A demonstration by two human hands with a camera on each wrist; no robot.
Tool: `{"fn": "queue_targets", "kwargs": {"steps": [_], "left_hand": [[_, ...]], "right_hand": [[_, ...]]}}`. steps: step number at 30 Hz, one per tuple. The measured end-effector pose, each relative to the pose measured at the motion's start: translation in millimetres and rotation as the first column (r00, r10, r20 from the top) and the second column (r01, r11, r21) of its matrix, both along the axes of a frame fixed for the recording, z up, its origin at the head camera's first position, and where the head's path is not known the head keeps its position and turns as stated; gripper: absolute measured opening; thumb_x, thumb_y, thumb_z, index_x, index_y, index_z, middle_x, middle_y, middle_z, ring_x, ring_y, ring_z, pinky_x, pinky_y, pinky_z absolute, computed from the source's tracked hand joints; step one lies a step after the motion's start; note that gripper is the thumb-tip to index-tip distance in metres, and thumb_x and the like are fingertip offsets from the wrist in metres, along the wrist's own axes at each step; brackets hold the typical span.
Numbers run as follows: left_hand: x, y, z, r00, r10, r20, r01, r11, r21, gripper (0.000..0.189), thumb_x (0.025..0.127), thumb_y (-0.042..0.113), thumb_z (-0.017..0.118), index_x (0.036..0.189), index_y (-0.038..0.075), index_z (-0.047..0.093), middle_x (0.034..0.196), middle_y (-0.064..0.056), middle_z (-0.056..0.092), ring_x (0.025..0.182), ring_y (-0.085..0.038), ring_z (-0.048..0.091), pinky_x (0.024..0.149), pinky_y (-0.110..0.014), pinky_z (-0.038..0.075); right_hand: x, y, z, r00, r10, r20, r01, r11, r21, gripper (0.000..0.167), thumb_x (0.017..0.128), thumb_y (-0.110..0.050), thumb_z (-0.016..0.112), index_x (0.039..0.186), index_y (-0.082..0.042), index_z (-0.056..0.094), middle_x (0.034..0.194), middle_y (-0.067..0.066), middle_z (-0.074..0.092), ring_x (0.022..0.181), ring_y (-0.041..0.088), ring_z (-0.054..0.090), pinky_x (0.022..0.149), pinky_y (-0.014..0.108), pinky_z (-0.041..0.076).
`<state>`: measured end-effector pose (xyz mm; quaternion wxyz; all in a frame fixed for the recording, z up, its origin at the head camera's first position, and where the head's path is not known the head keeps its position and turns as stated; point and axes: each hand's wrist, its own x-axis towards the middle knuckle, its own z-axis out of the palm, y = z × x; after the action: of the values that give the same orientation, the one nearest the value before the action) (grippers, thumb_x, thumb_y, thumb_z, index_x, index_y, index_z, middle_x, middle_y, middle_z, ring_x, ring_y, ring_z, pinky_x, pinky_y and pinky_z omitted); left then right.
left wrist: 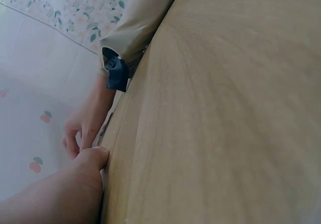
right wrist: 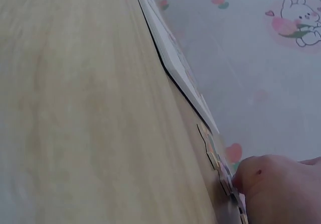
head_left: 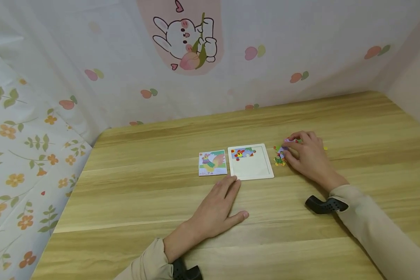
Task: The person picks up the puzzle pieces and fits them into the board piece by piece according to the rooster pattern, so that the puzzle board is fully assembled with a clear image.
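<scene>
My left hand (head_left: pixel 211 214) lies on the table with its fingers straight and thumb spread. Its fingertips are right at the near left corner of a white puzzle tray (head_left: pixel 255 167). Joined jigsaw pieces (head_left: pixel 243 153) with a rooster's head fill part of the tray's top left. To the right of the tray, my right hand (head_left: pixel 309 155) bends over a heap of loose jigsaw pieces (head_left: pixel 280 160), pinching a purple piece between thumb and forefinger. In the right wrist view, the fingers (right wrist: pixel 251 176) reach down to the pieces, and the fingertips are partly hidden.
Left of the tray lies a square picture card (head_left: pixel 212 163) of a colourful rooster. All of it stands on a wood-grain table (head_left: pixel 133 194). A printed cloth (head_left: pixel 119 50) hangs behind the table, and a floral one (head_left: pixel 24 163) hangs at the left.
</scene>
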<state>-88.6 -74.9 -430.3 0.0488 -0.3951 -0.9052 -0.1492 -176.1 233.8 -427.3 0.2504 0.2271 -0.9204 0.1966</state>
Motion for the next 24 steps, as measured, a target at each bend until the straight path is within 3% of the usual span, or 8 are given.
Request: {"fn": "queue_targets", "kwargs": {"steps": [12, 24], "left_hand": [[0.3, 0.3, -0.4, 1.000, -0.001, -0.010, 0.001, 1.000, 0.012, 0.073, 0.092, 0.050, 0.048, 0.141, -0.001, 0.032, 0.142, -0.015, 0.031, 0.136, -0.025, 0.023, 0.111, -0.037, 0.017], [0.0, 0.3, -1.3, 1.000, -0.001, -0.012, 0.001, 1.000, 0.006, 0.072, 0.093, 0.049, 0.047, 0.142, -0.001, 0.032, 0.143, -0.015, 0.031, 0.136, -0.024, 0.022, 0.111, -0.037, 0.018]], "right_hand": [[-0.7, -1.9, -3.2, 0.999, -0.038, 0.037, 0.038, 0.999, 0.027, 0.021, 0.080, -0.010, 0.069, 0.099, -0.001, 0.070, 0.111, 0.017, 0.053, 0.103, 0.040, 0.040, 0.076, 0.056, 0.028], [-1.1, -3.8, -3.4, 0.999, 0.043, -0.002, -0.043, 0.995, -0.085, 0.024, 0.074, -0.001, 0.070, 0.096, -0.001, 0.062, 0.101, 0.018, 0.055, 0.097, 0.039, 0.042, 0.079, 0.054, 0.031]]}}
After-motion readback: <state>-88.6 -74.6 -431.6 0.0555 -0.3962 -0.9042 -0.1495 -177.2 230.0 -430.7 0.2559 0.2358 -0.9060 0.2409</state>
